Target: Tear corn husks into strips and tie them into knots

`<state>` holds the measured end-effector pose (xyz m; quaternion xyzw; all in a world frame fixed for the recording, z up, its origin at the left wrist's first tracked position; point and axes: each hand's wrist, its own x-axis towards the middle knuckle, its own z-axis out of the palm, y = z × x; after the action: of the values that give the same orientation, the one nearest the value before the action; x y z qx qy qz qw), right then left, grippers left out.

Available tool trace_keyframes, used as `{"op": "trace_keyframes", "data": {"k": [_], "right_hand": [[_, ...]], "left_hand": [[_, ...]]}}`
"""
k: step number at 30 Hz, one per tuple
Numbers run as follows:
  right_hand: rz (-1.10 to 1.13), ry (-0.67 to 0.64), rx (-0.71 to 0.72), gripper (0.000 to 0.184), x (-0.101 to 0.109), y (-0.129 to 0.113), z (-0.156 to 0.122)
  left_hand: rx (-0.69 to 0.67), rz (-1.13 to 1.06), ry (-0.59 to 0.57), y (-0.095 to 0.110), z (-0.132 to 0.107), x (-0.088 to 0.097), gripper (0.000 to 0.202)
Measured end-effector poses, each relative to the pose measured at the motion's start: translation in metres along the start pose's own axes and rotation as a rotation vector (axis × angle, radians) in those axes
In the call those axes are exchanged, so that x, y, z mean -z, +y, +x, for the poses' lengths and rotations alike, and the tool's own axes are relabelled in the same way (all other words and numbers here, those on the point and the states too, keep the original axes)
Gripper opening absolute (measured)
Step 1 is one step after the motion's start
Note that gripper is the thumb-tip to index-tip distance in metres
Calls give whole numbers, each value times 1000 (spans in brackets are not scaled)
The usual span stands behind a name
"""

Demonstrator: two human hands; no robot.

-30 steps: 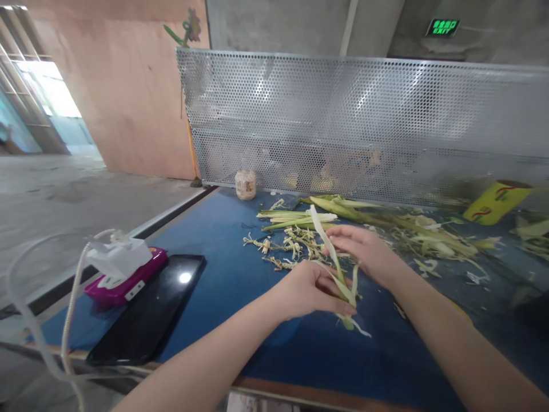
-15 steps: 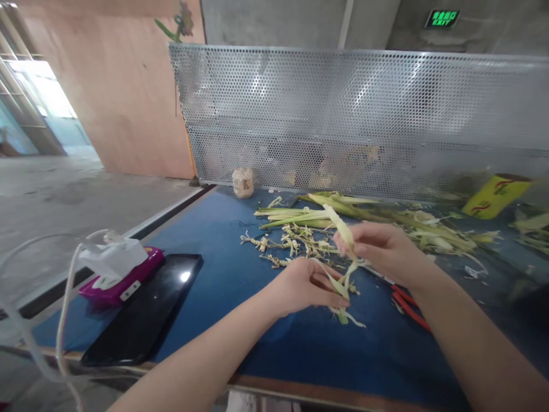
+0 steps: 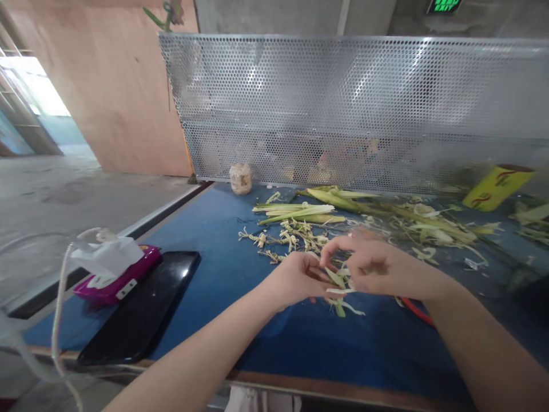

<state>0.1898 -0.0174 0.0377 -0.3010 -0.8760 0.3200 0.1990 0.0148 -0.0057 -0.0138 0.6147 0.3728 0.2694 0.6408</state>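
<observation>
Pale green strips of corn husk (image 3: pixel 338 279) are bunched between my two hands above the blue table. My left hand (image 3: pixel 303 278) is closed on them, thumb against fingers, and loose ends hang below it. From the right, my right hand (image 3: pixel 377 266) reaches in with curled fingers and pinches a strip close to the left fingertips. Part of the husk is hidden behind the fingers. Just beyond my hands lie small knotted husk pieces (image 3: pixel 295 234). Behind those is a bundle of green husk lengths (image 3: pixel 300 213).
Red-handled pliers (image 3: pixel 417 312) lie partly under my right wrist. A black phone (image 3: pixel 143 309) and a purple power strip (image 3: pixel 115 280) with cables are at left. At the back stand a whitish jar-like object (image 3: pixel 241 178), a yellow roll (image 3: pixel 497 187) and a perforated metal screen (image 3: pixel 309 103).
My right hand has come down and closer to my left hand, bringing the raised husk strip down with it. My left hand stays almost in place. The view has tilted slightly downward.
</observation>
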Motion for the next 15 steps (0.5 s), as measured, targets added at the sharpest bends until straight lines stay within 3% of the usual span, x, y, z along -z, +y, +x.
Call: {"op": "trace_keyframes", "data": {"k": [4, 15], "right_hand": [[-2, -34, -41, 30, -1, 1, -2], [-116, 59, -63, 29, -7, 5, 2]], "left_hand": [[-30, -9, 1, 2, -1, 1, 27], [-59, -3, 79, 2, -1, 2, 22]]}}
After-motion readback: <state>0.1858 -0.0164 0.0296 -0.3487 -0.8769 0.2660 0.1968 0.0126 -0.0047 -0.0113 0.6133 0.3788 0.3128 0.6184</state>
